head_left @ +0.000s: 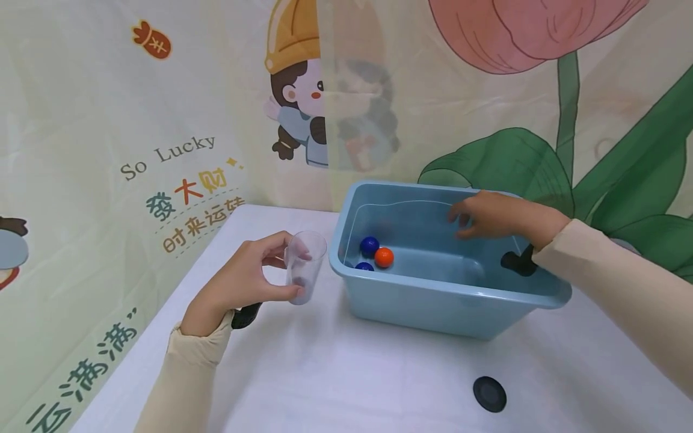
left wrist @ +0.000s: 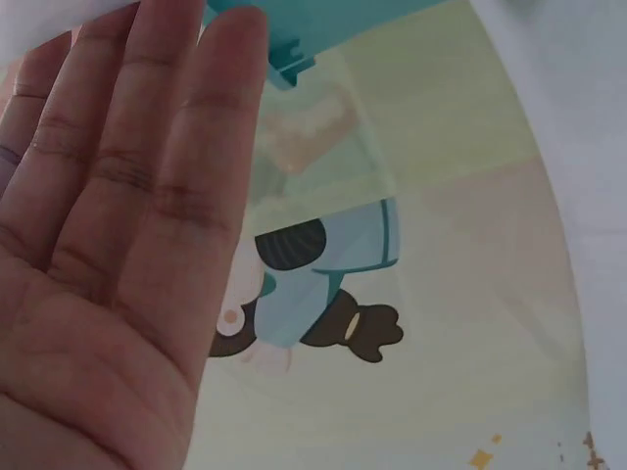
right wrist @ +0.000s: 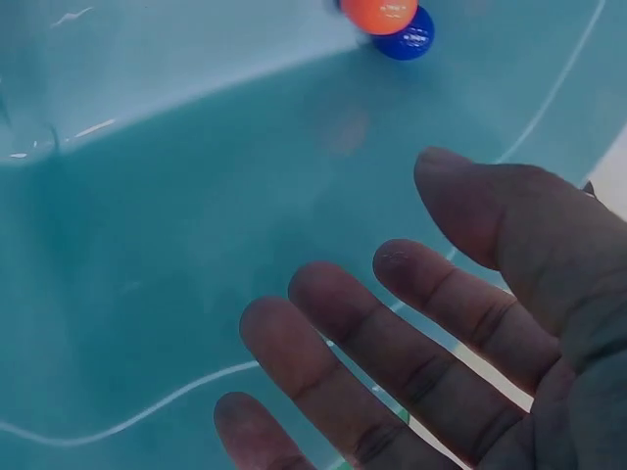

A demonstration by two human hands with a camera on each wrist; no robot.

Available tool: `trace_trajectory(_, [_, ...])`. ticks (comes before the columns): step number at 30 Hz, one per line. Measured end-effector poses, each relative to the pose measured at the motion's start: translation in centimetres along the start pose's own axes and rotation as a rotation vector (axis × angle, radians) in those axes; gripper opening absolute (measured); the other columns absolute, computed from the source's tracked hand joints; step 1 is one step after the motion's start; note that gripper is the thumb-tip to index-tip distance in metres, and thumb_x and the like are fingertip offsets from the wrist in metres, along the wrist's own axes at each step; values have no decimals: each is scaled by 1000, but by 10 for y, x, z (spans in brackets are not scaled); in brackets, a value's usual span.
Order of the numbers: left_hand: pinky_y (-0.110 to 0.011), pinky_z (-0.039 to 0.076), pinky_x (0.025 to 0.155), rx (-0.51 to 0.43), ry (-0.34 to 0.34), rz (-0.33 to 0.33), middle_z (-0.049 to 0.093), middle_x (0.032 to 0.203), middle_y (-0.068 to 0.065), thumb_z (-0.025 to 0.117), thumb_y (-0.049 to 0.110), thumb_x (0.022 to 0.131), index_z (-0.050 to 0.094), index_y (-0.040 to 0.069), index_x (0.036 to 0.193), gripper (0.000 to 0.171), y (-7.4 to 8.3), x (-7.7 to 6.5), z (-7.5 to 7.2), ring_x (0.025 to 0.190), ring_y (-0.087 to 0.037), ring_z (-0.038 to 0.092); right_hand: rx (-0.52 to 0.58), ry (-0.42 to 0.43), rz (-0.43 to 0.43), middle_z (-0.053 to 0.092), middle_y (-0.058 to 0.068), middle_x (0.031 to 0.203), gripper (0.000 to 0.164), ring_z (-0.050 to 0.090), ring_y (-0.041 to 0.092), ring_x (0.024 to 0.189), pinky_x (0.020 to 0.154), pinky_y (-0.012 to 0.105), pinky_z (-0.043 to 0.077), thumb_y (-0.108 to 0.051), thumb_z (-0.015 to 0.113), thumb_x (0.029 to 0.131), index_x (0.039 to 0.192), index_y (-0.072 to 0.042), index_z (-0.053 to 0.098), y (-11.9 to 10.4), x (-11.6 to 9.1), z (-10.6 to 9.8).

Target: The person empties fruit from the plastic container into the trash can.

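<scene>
Cup, clear plastic, tapered (head_left: 307, 264): pinched by thumb and fingers of the left hand (head_left: 246, 276), left of the basin, mouth up. Basin, light-blue plastic, rectangular (head_left: 422, 307): placed at right. Two shiny dark-blue balls (head_left: 370, 246) and one orange ball (head_left: 384, 257): contained at its left end. Right hand (head_left: 489, 214): held over the basin's far right part, fingers parted. Disc, black, round (head_left: 489, 394): laid on white cloth (head_left: 352, 385), near right.

There's a round black disc (head_left: 489, 394) lying on the white-covered tabletop (head_left: 390, 385), and up behind goes the pale backdrop (head_left: 81, 102): huge pink flower (head_left: 541, 30), broad green leaf (head_left: 503, 165), cartoon figure (head_left: 298, 129) in a yellow-orange hat (head_left: 296, 36), "So Lucky" lettering (head_left: 183, 148) over on the left!
</scene>
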State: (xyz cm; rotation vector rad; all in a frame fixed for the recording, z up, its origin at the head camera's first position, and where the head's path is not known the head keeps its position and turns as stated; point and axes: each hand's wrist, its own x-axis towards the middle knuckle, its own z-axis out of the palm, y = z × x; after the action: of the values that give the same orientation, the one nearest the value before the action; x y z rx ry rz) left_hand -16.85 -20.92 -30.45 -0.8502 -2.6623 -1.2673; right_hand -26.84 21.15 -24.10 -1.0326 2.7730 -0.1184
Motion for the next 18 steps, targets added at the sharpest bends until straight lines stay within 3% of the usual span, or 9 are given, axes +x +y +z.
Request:
trace_trajectory(9, [-45, 56, 87, -21, 96, 41, 67, 107, 1, 88, 14, 73, 63, 14, 114, 48, 0, 15, -8, 93, -17, 67, 8, -42, -39, 72, 14, 102, 34, 68, 23, 88, 74, 41, 56, -14, 73, 88, 117, 3, 68, -7, 20, 3])
trace_trajectory(18, [-29, 55, 87, -61, 159, 84, 68, 110, -2, 86, 8, 73, 66, 8, 119, 50, -4, 28, -5, 96, -18, 65, 87, -151, -17, 71, 8, 103, 36, 66, 18, 89, 77, 38, 55, -16, 72, 90, 121, 2, 67, -12, 53, 15])
